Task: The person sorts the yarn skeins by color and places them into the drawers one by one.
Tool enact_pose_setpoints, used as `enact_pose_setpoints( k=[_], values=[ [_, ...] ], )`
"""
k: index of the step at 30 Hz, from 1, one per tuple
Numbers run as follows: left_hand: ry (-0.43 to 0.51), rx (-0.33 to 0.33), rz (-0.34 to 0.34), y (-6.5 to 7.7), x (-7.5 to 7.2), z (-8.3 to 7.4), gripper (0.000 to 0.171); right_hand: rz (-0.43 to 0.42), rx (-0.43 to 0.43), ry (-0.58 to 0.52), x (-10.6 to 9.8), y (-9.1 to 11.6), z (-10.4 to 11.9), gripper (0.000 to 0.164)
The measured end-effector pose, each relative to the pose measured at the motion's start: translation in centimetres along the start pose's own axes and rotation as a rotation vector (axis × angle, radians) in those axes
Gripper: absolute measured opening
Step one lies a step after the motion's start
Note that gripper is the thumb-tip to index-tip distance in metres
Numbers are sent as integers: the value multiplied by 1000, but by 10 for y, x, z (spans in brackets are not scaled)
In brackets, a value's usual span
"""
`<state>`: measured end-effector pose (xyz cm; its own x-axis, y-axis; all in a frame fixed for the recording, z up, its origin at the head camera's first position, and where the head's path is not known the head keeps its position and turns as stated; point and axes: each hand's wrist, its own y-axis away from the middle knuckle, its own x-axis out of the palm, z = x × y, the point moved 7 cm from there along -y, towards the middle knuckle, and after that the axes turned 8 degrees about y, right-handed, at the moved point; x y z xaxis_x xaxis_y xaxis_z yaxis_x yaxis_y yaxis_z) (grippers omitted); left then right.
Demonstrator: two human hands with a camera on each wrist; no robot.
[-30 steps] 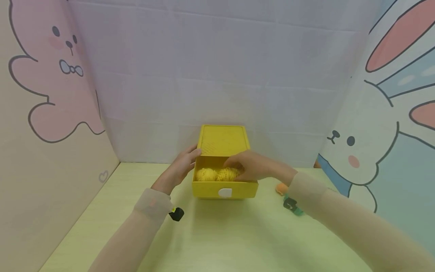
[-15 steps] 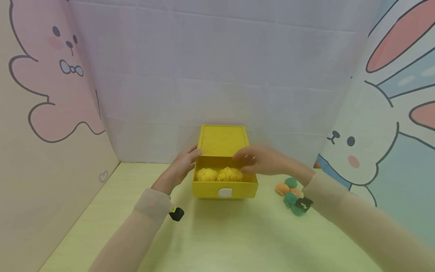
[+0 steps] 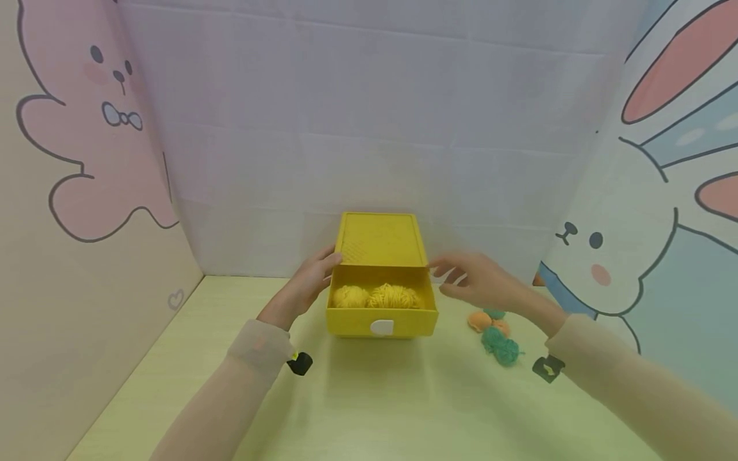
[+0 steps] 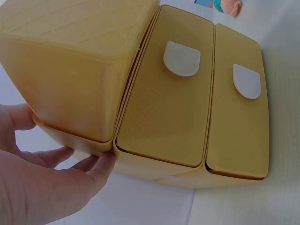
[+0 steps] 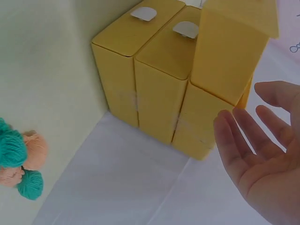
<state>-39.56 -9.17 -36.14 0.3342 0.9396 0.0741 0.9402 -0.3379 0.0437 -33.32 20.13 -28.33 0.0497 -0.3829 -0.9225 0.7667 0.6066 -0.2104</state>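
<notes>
Well, yarn (image 3: 394, 296) sits in the top yellow drawer (image 3: 352, 323) on a pale table (image 3: 369, 410) by a white wall (image 3: 369, 128); the spread left hand (image 3: 302, 285) touches its cabinet (image 3: 383, 238), the right hand (image 3: 478, 280) hovers alongside, spread.

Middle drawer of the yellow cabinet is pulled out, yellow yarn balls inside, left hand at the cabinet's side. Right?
Not the middle drawer: that one is shut. The left wrist view shows the top drawer pulled out. The rest holds: yellow yarn balls inside, left hand at the side of the yellow cabinet.
</notes>
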Motion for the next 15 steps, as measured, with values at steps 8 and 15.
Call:
enact_pose_setpoints(
  k=[8, 15],
  values=[
    [-7, -4, -9, -1, 0, 0, 66, 5, 83, 3, 14, 24, -19, 42],
    [-8, 2, -2, 0, 1, -1, 65, 127, 131, -88, 37, 40, -22, 41]
  ],
)
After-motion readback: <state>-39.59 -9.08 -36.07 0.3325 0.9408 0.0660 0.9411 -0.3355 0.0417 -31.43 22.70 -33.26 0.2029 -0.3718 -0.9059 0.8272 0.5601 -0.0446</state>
